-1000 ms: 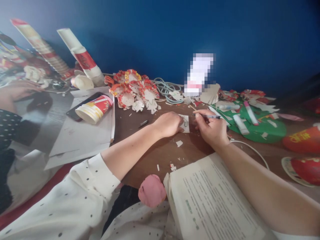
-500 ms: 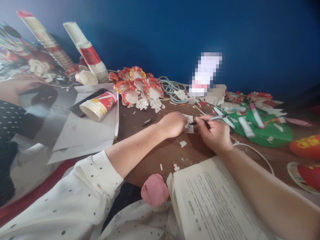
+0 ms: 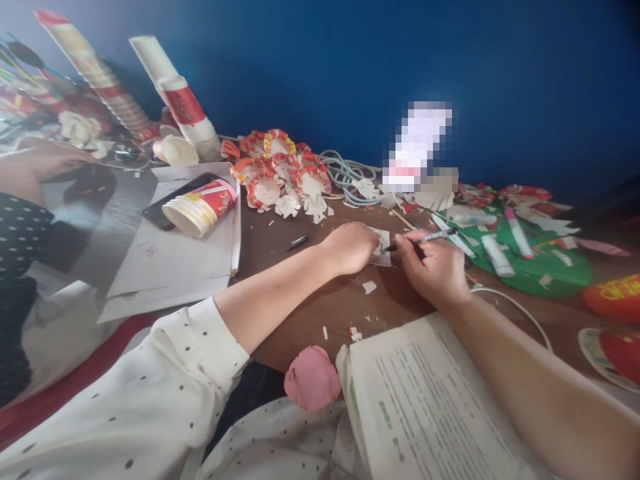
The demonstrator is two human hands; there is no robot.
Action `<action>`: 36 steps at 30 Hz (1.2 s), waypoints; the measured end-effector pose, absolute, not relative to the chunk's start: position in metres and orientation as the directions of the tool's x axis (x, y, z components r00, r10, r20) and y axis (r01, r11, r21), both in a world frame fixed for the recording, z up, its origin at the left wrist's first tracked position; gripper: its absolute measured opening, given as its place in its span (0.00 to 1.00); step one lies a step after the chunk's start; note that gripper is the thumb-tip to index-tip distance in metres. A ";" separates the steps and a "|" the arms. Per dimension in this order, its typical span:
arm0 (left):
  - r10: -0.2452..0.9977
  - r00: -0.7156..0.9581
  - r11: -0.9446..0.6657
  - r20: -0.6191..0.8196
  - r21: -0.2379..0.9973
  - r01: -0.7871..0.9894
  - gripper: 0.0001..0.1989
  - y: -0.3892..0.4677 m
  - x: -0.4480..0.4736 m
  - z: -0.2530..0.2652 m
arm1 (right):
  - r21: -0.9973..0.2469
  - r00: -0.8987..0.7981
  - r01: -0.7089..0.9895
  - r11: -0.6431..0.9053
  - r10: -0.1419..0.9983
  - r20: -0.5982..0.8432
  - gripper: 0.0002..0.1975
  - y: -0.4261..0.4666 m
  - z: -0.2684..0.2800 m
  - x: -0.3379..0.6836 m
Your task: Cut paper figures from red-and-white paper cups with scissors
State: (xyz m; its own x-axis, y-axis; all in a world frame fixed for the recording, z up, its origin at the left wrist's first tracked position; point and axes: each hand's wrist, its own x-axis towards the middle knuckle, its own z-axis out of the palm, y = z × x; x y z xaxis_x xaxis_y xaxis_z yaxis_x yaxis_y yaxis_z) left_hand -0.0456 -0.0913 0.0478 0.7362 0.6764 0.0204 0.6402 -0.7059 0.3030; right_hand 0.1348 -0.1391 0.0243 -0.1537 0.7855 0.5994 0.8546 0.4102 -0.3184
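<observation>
My left hand is closed at the edge of a small piece of white paper and steadies it on the brown table; its fingertips are mostly hidden. From the other side, my right hand grips a pen with a clear barrel and dark end. The pen's tip rests on or just above the paper. A black pen cap lies on the table to the left of my hands. Below the paper is a loose white scrap.
Cut paper-cup pieces and a coiled cable lie behind. At right, glue tubes sit on a green sheet. Stacked cups and another person's hand are left. A printed booklet lies in front.
The whole view has shifted slightly. My left hand still keeps to the paper, and the pen in my right hand remains at it with little visible movement.
</observation>
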 end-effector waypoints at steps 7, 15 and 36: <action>0.676 0.736 -0.711 0.024 0.282 0.644 0.09 -0.092 -0.045 0.048 | -0.313 -0.158 0.850 0.424 0.772 0.616 0.15 -0.139 0.024 0.134; 0.677 0.736 -0.714 0.024 0.268 0.647 0.10 -0.091 -0.045 0.047 | -0.299 -0.162 0.859 0.415 0.776 0.610 0.16 -0.139 0.026 0.134; 0.664 0.747 -0.715 -0.013 0.279 0.641 0.10 -0.091 -0.046 0.051 | -0.310 -0.113 0.866 0.392 0.759 0.642 0.14 -0.146 0.031 0.132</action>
State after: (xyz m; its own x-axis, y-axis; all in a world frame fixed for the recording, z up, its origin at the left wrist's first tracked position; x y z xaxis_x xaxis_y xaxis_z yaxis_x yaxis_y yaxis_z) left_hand -0.0459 -0.0907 0.0510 0.7474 0.6643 -0.0129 0.6406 -0.7153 0.2793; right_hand 0.1318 -0.1458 0.0314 -0.1134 0.7586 0.6416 0.8663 0.3917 -0.3100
